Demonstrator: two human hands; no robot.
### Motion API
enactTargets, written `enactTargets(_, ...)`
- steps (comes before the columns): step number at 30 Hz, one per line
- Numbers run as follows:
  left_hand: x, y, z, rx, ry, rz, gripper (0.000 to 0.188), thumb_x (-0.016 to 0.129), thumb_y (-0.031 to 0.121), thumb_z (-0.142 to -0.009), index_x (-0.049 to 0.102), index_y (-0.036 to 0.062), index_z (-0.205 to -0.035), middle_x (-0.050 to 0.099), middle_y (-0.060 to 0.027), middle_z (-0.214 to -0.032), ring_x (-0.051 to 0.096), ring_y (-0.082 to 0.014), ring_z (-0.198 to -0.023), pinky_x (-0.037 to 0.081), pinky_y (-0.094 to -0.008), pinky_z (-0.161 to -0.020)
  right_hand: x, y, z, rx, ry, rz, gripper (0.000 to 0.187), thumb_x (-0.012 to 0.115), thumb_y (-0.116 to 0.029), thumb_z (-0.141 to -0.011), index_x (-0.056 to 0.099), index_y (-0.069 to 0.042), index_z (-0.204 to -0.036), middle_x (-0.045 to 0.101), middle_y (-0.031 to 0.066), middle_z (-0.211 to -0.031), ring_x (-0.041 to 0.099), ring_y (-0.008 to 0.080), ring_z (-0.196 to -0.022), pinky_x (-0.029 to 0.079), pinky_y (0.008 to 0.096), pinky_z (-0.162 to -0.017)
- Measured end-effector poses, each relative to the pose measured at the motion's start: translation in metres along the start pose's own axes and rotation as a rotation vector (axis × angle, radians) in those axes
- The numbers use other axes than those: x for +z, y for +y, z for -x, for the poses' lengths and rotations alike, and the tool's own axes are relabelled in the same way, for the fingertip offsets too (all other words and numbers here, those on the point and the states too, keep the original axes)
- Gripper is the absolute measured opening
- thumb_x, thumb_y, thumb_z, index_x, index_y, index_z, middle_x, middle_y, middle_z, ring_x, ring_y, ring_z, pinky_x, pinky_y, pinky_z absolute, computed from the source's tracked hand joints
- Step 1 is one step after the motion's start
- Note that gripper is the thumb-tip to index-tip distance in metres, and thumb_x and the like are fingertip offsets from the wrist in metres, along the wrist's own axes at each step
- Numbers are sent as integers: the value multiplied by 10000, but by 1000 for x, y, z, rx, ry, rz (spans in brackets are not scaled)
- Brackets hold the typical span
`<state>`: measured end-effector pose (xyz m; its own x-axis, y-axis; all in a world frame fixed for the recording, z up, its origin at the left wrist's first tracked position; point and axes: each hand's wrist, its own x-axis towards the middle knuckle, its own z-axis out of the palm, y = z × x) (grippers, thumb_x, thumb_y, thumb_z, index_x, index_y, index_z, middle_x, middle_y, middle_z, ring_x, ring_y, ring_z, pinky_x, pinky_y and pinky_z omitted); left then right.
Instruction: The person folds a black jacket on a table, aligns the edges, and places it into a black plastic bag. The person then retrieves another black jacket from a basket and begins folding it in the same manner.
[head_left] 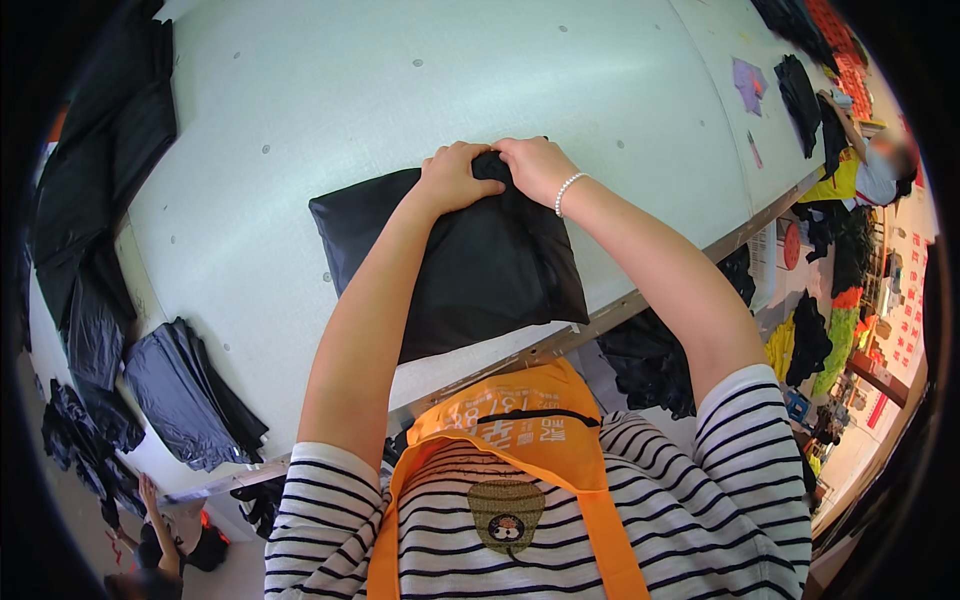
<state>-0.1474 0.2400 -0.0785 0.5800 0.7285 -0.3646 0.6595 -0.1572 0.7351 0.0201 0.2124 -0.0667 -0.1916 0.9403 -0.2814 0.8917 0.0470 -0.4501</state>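
A folded black garment (465,270) of smooth, slightly shiny cloth lies on the pale table in front of me, near its front edge. At its far edge my left hand (455,180) is closed, with fingers curled over the cloth and thumb bent toward the right. Close beside it my right hand (537,168), a beaded bracelet on the wrist, grips the same far edge by a bunched part of the cloth. The fingertips of both hands are partly hidden. Along the garment's right side several layers show.
Black garments (105,200) lie along the table's left side, with a folded dark stack (195,395) at its near left corner. Far right are a purple cloth piece (748,85), a small pink-handled tool (755,150) and dark cloth (797,105). Other people work at both sides.
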Motion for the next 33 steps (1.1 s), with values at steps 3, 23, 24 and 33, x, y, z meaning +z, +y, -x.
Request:
enactTargets(3, 9, -35, -24, -47, -34, 433, 455, 543, 353, -833, 609, 84, -1194, 568, -160, -1229, 491, -307, -1186, 348, -374, -1012, -8, -14, 5, 9, 43, -52, 125, 495, -135, -906, 557, -55, -978, 665, 160, -837, 627, 354, -782, 492, 449, -695)
enactTargets(23, 21, -1, -35, -282, 156, -120, 299, 547, 398, -863, 651, 143, -978, 675, -47, -983, 605, -241, -990, 363, -435, -912, 19, -32, 210, -136, 51, -1, 34, 588, -85, -765, 560, -99, -750, 595, 88, -636, 594, 298, -582, 452, 392, -496)
enactTargets(24, 22, 1, -37, -286, 148, -113, 302, 546, 399, -863, 651, 142, -983, 674, -48, -985, 604, -239, -992, 362, -434, -915, 39, -28, 231, -166, 130, -14, 46, 590, -114, -770, 549, -104, -751, 578, 84, -614, 594, 283, -577, 455, 396, -482)
enactTargets(33, -8, 91, 45, 287, 707, -104, 123, 611, 172, -828, 629, 61, -780, 632, -104, -787, 584, -300, -778, 409, -395, -730, 77, 26, 241, 391, -77, -767, 307, 610, -341, -858, 683, -60, -961, 672, 106, -757, 648, 252, -677, 497, 344, -600)
